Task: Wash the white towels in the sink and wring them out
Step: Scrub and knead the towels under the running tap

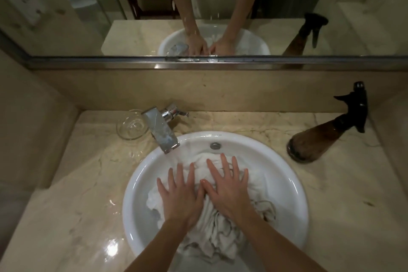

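White towels bunched in the sink, wet and crumpled, heaped in thick folds from the far wall to the near rim, greyish in the creases. Left hand and right hand laid flat on top of the heap, side by side, thumbs touching. Each grip wide, fingers straight and spread, pressing, holding nothing. Chrome tap over the far-left rim. Glass dish just left of the tap; brown spray bottle on the tabletop to the right.
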Demonstrator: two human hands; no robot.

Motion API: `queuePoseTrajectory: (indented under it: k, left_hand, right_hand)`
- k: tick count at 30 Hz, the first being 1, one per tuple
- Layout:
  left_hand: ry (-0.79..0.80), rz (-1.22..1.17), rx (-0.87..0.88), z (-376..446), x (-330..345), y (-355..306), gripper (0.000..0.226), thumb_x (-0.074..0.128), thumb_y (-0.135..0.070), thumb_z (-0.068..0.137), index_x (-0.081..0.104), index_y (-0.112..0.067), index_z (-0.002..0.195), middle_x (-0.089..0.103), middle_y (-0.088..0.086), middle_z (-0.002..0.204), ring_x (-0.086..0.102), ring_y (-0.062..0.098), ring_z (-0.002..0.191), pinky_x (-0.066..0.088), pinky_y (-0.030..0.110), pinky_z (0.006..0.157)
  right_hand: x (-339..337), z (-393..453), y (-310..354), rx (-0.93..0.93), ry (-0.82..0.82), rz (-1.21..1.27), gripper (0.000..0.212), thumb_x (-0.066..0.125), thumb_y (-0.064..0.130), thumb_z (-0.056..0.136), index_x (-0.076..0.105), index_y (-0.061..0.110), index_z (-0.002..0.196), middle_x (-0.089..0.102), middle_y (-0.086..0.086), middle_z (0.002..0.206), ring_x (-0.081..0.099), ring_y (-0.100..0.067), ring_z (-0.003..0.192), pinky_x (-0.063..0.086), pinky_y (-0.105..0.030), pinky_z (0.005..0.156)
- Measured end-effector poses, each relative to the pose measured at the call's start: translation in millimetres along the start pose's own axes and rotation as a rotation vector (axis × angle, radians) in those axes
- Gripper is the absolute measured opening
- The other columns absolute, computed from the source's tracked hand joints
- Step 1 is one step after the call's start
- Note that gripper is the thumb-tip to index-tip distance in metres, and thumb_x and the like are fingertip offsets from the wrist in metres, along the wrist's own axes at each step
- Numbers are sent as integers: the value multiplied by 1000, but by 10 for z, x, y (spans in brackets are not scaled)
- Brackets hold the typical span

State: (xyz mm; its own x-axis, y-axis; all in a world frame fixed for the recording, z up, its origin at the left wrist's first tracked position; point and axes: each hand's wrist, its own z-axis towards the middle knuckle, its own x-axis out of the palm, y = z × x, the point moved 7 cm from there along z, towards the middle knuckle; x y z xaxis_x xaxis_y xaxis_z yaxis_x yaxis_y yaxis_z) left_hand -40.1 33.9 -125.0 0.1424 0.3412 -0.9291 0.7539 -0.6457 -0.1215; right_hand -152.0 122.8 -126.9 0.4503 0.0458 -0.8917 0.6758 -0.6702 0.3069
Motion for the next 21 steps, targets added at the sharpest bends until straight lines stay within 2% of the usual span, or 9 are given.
queuePoseTrajectory:
  k: [2, 4, 6, 7, 10, 13, 18, 20, 21]
  left_hand:
    - [16, 44, 4, 126, 16, 13, 74, -2, -64, 90, 0, -35, 158, 6, 3, 167, 12, 31, 151, 7, 59, 118]
    - [18, 57, 10, 287, 5, -4, 72, 9, -64, 92, 15, -32, 157, 25, 6, 162, 32, 32, 143, 29, 55, 110]
    - [-5, 52, 19, 407, 23, -37, 70, 17, -62, 93, 32, -28, 152, 42, 11, 152, 49, 33, 127, 42, 51, 97]
    - [-7, 57, 19, 443, 34, -44, 69, 16, -62, 93, 33, -28, 151, 45, 11, 150, 51, 33, 124, 43, 50, 95]
    - [3, 94, 17, 523, 80, -26, 73, 3, -63, 91, 20, -32, 155, 34, 7, 158, 41, 30, 137, 31, 47, 108]
    - [6, 83, -12, 585, 41, -22, 77, 0, -64, 88, 29, -33, 152, 41, 4, 155, 49, 32, 131, 29, 47, 108]
    - [0, -40, -7, 624, -27, -8, 70, 3, -61, 91, 37, -35, 147, 55, 2, 143, 54, 30, 126, 28, 48, 111]
    - [-25, -114, -5, 617, -95, 0, 57, 15, -59, 97, 45, -36, 140, 60, 1, 137, 55, 27, 124, 32, 46, 110]
    - [-35, -151, -6, 618, -125, 8, 51, 22, -57, 99, 49, -36, 136, 62, 1, 133, 56, 27, 123, 33, 44, 110]
  right_hand:
    - [35, 48, -7, 12, 3, -27, 75, -12, 75, 86, 0, 47, 155, -4, -1, 169, -11, -34, 153, 0, -66, 118]
    - [33, 114, -22, 54, -7, -25, 68, -4, 70, 95, 15, 45, 155, 14, -5, 167, 8, -39, 153, 13, -70, 115]
    - [35, 195, -42, 83, -16, -26, 63, 6, 64, 100, 29, 41, 153, 31, -7, 162, 28, -40, 148, 26, -71, 110]
    - [42, 237, -46, 88, -29, -32, 60, 9, 62, 101, 34, 39, 151, 37, -8, 159, 35, -40, 144, 30, -72, 108]
    - [67, 337, -36, 88, -52, -53, 53, 25, 57, 100, 38, 39, 148, 50, -8, 149, 48, -38, 135, 37, -71, 103]
    - [99, 437, -44, 106, -44, -65, 52, 29, 55, 97, 45, 38, 143, 57, -9, 141, 55, -37, 126, 40, -72, 97]
    - [127, 500, -34, 102, -44, -87, 53, 27, 55, 97, 53, 34, 138, 62, -11, 133, 61, -39, 116, 43, -73, 87]
    - [144, 486, -24, 99, -27, -81, 59, 18, 58, 98, 45, 36, 144, 55, -11, 143, 54, -40, 126, 36, -76, 93]
    - [140, 474, -15, 92, -21, -93, 64, 9, 60, 97, 35, 37, 150, 44, -11, 152, 44, -41, 135, 27, -77, 99]
